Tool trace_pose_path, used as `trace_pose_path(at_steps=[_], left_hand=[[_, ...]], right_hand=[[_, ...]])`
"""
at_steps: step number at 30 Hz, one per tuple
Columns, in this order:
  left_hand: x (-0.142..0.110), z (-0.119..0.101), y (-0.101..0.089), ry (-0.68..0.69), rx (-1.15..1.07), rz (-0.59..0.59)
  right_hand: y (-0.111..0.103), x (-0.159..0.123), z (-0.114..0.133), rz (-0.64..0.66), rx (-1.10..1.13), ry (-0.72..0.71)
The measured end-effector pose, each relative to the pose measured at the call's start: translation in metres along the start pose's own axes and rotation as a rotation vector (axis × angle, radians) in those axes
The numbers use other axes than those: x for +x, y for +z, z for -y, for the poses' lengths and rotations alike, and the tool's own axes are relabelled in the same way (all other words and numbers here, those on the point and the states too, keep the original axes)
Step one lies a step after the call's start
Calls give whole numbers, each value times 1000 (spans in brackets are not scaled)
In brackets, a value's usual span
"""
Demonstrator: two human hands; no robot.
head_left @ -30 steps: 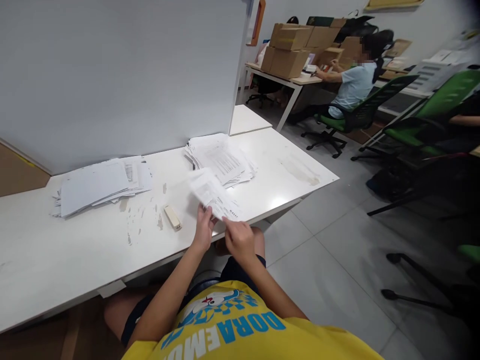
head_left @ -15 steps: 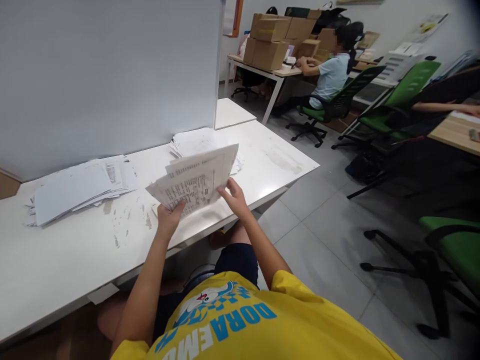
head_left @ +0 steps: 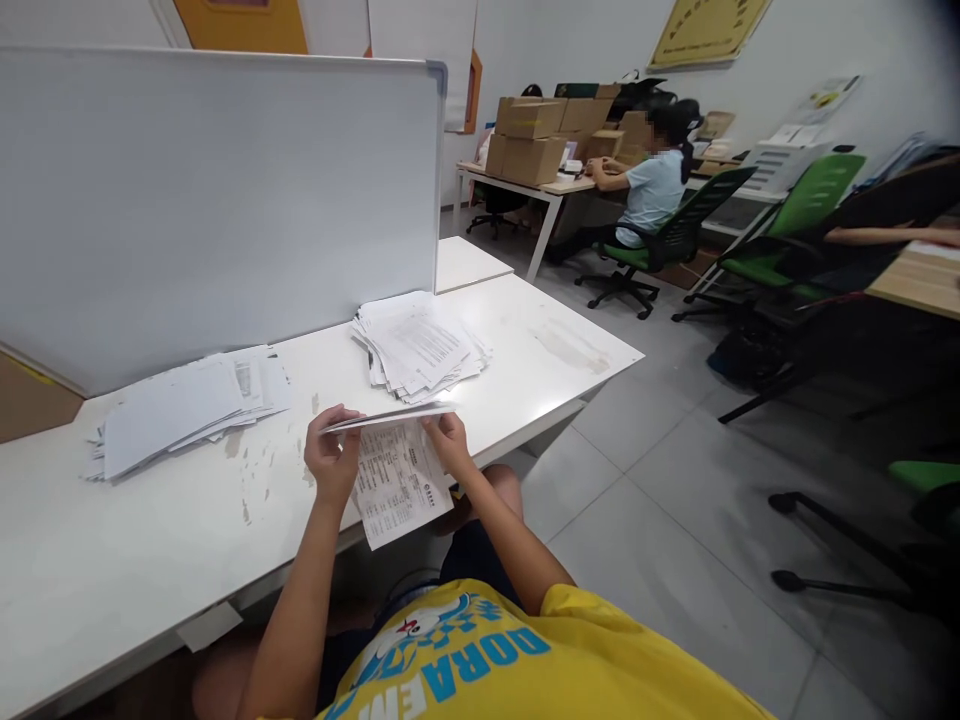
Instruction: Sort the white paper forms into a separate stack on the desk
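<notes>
Between my two hands, over the table's front edge, is a thin stack of papers [head_left: 391,415] seen almost edge-on. One printed sheet [head_left: 401,480] hangs down from it toward my lap, its text facing me. My left hand [head_left: 331,455] is closed on the left end of the papers, thumb underneath. At the right end my right hand [head_left: 448,442] grips them between thumb and fingers. Just beyond, on the white table [head_left: 322,520], lies an uneven pile of printed papers [head_left: 420,345]. A second pile of mostly blank-backed papers [head_left: 176,415] lies to the left.
A whiteboard-like partition [head_left: 225,200] stands along the table's back, with a cardboard box [head_left: 34,395] at far left. Across the room a person [head_left: 652,190] sits at a desk with stacked cartons [head_left: 529,145]. Green chairs [head_left: 817,210] stand on the right.
The papers have tipped from upright to nearly flat and come lower, and one sheet now hangs down. The camera view has tilted up a little, showing the partition's top edge.
</notes>
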State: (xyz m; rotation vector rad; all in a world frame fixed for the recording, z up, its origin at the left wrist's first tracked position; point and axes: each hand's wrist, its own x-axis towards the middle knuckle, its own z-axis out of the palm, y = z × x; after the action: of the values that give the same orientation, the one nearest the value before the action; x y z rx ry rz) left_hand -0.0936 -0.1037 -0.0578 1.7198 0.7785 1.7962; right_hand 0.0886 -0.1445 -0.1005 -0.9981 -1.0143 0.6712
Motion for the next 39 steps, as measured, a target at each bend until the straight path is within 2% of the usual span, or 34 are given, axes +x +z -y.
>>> trace_pose_path(at_steps=[2,5,7,10,11,13,17,20,23,27,31,39], left_hand=[[0,1,5,19,47,-27],[0,2,7,-40,95,-51],[0,2,4,-117,87,20],[3,-2,1,-220,63,196],[5,-4,2,-227,59,211],[10,-8,6,-195,47,147],[23,-13,19,-111,31,-94],[30,-11,25,-67,12,-295],[35,-5,26,-36,-25,-380],[33,4,21,-72,38,-318],[27,10,17,-95,52,-209],[29,9,19,-110,45,-197]], right_hand=[[1,-1,2,-39,-43,1],[-1,-2,5,-94,-65,15],[-4,1,10,-124,-55,16],[-7,12,24,-170,-36,-38],[-8,18,31,-169,-39,-70],[-9,32,46,-139,-58,-137],[-10,51,65,-29,-71,-206],[-10,49,55,75,-27,-179],[-10,40,32,166,20,-102],[-10,33,10,153,33,-35],[-10,32,3,106,-14,-5],[-8,22,0,61,-101,-31]])
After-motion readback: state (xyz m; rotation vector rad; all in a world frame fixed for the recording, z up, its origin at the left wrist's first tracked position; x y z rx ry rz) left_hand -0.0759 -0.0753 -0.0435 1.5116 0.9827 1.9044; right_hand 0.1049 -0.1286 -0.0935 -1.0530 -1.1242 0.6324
